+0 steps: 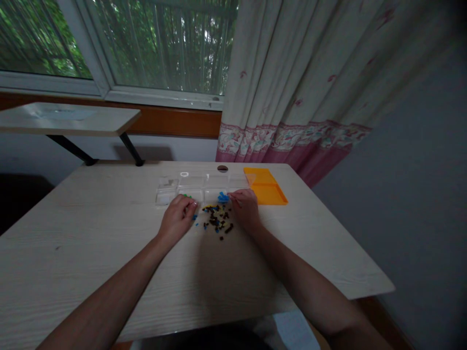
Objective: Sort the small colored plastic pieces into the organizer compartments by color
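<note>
We are resting both bare hands on a pale wood-grain table [91,233], its laminate matt and finely streaked. Between them a loose heap of tiny beads [218,218] is lying scattered, dark, yellow and blue specks too small to make out singly. Our left hand [177,218] is curling knuckles-up at the heap's left edge, fingertips bunched near a few blue and green bits; we cannot tell whether it is pinching anything. Our right hand [245,209] is lying at the heap's right edge, fingers bent toward a small cluster of blue beads [223,197] at the near wall of the box; whether it is gripping one is hidden.

Just beyond the hands a clear plastic compartment box [171,187] is sitting, glossy, divided into square cells. Beside it on the right an orange plastic lid [268,190] is lying flat, rectangular with a raised rim. A floral curtain [306,97] with a pink hem is hanging in soft folds behind.
</note>
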Action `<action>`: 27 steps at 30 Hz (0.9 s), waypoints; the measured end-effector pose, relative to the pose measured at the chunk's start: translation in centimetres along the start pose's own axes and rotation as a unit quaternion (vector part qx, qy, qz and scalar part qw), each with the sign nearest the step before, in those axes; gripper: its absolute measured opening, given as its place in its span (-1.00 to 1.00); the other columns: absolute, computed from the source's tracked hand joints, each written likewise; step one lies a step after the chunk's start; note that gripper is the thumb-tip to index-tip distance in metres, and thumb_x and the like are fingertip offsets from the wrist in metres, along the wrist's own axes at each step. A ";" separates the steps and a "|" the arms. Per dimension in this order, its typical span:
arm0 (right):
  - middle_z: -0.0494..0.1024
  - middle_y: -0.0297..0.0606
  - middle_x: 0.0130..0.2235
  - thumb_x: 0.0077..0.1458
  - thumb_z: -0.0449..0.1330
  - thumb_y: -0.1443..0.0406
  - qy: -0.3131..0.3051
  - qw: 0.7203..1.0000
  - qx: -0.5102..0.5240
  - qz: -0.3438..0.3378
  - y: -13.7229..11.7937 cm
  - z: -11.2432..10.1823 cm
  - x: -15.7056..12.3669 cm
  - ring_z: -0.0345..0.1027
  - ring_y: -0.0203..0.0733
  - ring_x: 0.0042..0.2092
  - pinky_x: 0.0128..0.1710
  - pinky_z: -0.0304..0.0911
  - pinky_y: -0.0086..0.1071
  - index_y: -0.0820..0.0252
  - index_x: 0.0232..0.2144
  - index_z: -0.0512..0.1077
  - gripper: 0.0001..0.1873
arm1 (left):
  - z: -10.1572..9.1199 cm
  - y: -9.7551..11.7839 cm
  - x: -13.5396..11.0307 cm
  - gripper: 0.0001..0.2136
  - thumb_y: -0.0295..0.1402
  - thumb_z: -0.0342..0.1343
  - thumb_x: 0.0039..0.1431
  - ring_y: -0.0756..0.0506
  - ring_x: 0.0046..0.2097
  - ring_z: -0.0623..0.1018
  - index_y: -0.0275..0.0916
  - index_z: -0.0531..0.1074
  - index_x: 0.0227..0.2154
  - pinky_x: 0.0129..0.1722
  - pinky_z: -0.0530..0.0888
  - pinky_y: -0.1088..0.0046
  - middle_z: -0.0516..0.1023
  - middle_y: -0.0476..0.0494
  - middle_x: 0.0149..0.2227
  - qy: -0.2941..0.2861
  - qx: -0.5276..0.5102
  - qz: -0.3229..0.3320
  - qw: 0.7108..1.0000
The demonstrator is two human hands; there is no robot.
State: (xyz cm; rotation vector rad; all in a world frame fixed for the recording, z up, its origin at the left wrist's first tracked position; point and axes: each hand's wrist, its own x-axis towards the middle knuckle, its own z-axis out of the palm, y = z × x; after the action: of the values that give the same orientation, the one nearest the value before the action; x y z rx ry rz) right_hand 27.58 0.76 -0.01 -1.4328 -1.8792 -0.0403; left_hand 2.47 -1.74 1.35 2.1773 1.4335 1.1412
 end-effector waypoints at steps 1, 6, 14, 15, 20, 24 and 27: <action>0.55 -0.25 -0.26 0.24 0.11 0.20 -0.001 1.000 0.003 0.001 0.0 0.0 0.0 0.29 -0.15 -0.15 -0.04 0.11 -0.25 0.09 -0.22 0.59 -0.74 | -0.1 -0.1 0.1 -0.77 -0.25 -0.04 0.32 -0.06 -0.30 0.38 -0.23 0.41 -0.37 -0.29 0.32 0.42 0.36 -0.08 -0.37 -0.002 0.007 0.001 1.000; 0.56 -0.24 -0.26 0.25 0.09 0.17 -0.005 1.000 0.014 0.001 -0.1 0.0 0.0 0.30 -0.16 -0.15 -0.06 0.13 -0.25 0.11 -0.23 0.59 -0.71 | -0.9 -0.8 0.5 -0.74 -0.24 -0.08 0.32 -0.09 -0.27 0.40 -0.23 0.42 -0.39 -0.27 0.33 0.41 0.39 -0.10 -0.38 -0.050 0.058 0.031 0.997; 0.57 -0.25 -0.31 0.24 0.10 0.15 0.005 0.999 0.038 -0.016 0.1 0.2 0.0 0.34 -0.17 -0.19 -0.09 0.17 -0.26 0.12 -0.26 0.59 -0.71 | -2.0 0.1 0.2 -0.75 -0.19 0.01 0.26 -0.17 -0.24 0.39 -0.22 0.42 -0.42 -0.20 0.29 0.29 0.42 -0.17 -0.36 -0.092 0.215 0.079 0.969; 0.57 -0.24 -0.30 0.24 0.10 0.15 0.006 0.999 0.039 -0.016 0.1 0.2 0.0 0.34 -0.17 -0.19 -0.10 0.18 -0.27 0.11 -0.26 0.59 -0.71 | -1.9 0.3 0.0 -0.73 -0.15 0.02 0.25 -0.18 -0.22 0.39 -0.22 0.41 -0.43 -0.19 0.28 0.29 0.42 -0.17 -0.36 -0.091 0.215 0.079 0.969; 0.58 -0.25 -0.30 0.25 0.09 0.13 0.008 0.999 0.039 -0.016 0.2 0.4 -0.1 0.35 -0.18 -0.18 -0.09 0.17 -0.26 0.09 -0.25 0.59 -0.70 | -1.7 0.6 -0.5 -0.61 0.03 0.08 0.17 -0.21 -0.21 0.41 -0.22 0.38 -0.50 -0.18 0.28 0.28 0.44 -0.17 -0.38 -0.110 0.231 0.070 0.964; 0.58 -0.24 -0.29 0.24 0.10 0.13 0.005 0.999 0.044 -0.016 0.3 0.5 -0.2 0.36 -0.19 -0.18 -0.07 0.16 -0.26 0.10 -0.25 0.59 -0.70 | -1.3 0.2 -0.5 -0.58 0.05 0.02 0.20 -0.21 -0.25 0.44 -0.22 0.40 -0.52 -0.21 0.28 0.28 0.47 -0.19 -0.40 -0.135 0.255 0.063 0.955; 0.58 -0.24 -0.30 0.25 0.09 0.13 0.010 0.999 0.049 -0.016 0.2 0.4 -0.2 0.36 -0.18 -0.19 -0.08 0.17 -0.26 0.12 -0.26 0.59 -0.69 | -1.0 0.0 -0.3 -0.57 0.03 -0.04 0.25 -0.21 -0.25 0.46 -0.23 0.43 -0.48 -0.25 0.29 0.30 0.49 -0.21 -0.39 -0.162 0.279 0.073 0.944</action>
State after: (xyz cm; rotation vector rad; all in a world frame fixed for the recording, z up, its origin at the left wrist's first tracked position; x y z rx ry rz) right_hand 27.51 0.86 -0.45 -1.3306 -1.8628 0.0219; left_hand 1.62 -2.17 1.85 2.7234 1.5967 0.3936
